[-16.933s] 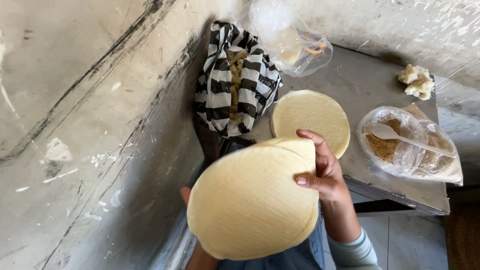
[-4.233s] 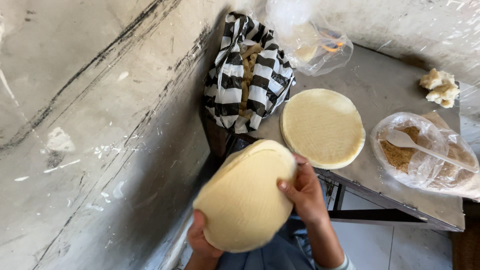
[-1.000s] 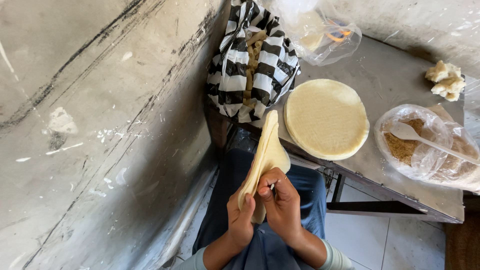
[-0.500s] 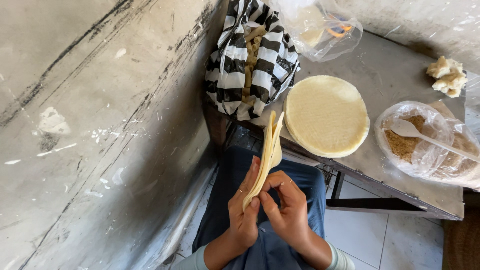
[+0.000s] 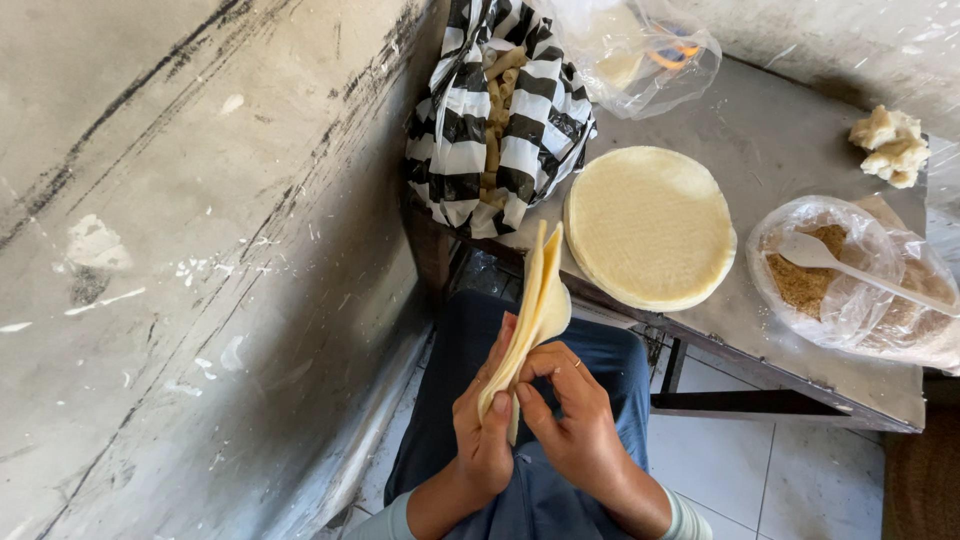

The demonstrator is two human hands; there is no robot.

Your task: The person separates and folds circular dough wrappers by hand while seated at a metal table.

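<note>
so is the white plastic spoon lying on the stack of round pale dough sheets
No, the white plastic spoon sits in the clear bag of brown crumbs, beside the stack.

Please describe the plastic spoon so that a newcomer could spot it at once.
Start at the grey metal table by the wall and go to its right end, past the stack of round dough sheets. There a clear bag of brown crumbs lies open; the white plastic spoon rests in it, the only utensil there.

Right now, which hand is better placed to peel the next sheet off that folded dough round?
Probably right. The left hand grips the dough round's lower edge, holding it upright. The right hand has its fingertips already at that edge, free to pick.
</note>
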